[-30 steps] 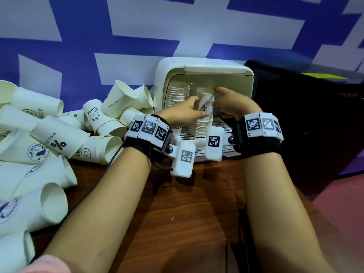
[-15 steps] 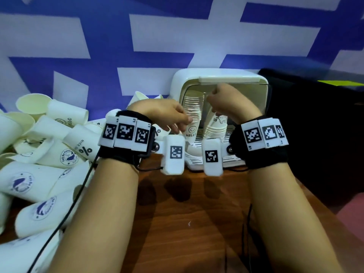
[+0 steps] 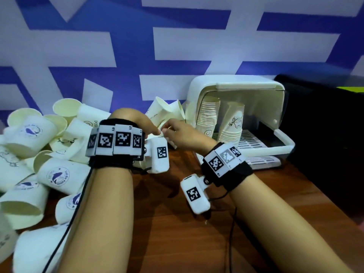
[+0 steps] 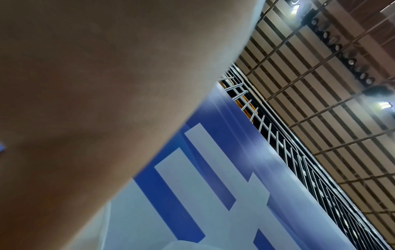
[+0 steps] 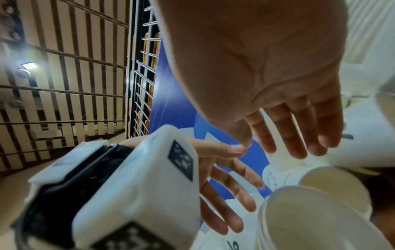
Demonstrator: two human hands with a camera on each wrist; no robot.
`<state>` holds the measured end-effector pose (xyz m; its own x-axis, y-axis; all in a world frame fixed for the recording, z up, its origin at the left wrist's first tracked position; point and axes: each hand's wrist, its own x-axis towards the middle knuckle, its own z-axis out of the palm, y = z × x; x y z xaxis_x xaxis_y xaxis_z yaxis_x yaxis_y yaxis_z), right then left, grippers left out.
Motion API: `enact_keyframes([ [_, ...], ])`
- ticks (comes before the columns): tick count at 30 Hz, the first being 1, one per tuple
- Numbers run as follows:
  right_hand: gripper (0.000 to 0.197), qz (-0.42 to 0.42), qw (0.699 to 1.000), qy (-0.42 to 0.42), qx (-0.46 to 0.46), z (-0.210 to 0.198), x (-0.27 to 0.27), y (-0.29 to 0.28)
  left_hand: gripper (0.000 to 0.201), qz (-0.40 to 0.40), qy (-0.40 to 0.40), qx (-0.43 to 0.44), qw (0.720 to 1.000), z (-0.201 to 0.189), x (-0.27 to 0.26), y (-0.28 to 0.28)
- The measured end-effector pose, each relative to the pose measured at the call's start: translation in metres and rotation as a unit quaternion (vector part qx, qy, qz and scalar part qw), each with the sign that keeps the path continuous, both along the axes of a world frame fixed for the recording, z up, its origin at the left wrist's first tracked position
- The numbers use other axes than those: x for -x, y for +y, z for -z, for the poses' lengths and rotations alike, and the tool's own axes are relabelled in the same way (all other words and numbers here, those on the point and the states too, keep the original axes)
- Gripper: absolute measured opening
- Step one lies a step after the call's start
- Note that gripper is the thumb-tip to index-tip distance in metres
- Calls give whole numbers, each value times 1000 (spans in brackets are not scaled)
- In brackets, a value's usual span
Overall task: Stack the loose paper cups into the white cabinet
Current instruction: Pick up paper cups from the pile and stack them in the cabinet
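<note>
The white cabinet [image 3: 236,88] stands open at the back right. Inside it are two stacks of paper cups: a straight left stack [image 3: 208,115] and a leaning right stack [image 3: 232,123]. Loose paper cups [image 3: 49,154] lie in a heap on the left. Both hands hover side by side over the heap's right edge, just left of the cabinet. My left hand [image 3: 149,129] and right hand [image 3: 177,133] hold nothing. In the right wrist view the right hand [image 5: 299,143] and left hand [image 5: 230,194] show spread, straight fingers above an open cup mouth [image 5: 320,219].
A black box [image 3: 325,125] sits right of the cabinet. The cabinet's slatted tray [image 3: 266,142] juts forward onto the wooden table [image 3: 177,233]. A blue and white wall [image 3: 118,46] stands close behind. Thin cables run along both forearms.
Both hands have left the cabinet and moved left to the heap of loose cups. The cup they held now sits on the right stack.
</note>
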<state>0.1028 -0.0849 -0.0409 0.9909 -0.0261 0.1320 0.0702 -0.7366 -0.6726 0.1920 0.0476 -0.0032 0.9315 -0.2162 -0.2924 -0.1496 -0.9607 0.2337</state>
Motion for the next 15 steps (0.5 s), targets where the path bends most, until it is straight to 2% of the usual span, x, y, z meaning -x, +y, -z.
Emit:
enact_keyframes([
  [3,33,-30,999,32,-15,9,-2,3,43,5,10,-40,999,3,-5,-1],
  [8,39,-60,995,64,-49,22,-9,3,46,-3,0,-54,999,8,-11,-1],
  [10,38,-62,994,71,-60,26,-12,3,47,-3,7,-66,998,7,-7,-2],
  [13,35,-67,991,87,-78,28,-12,3,60,25,32,-94,995,4,-2,-3],
  [15,28,-67,988,103,-94,31,-13,3,52,30,57,-68,996,2,-1,-2],
])
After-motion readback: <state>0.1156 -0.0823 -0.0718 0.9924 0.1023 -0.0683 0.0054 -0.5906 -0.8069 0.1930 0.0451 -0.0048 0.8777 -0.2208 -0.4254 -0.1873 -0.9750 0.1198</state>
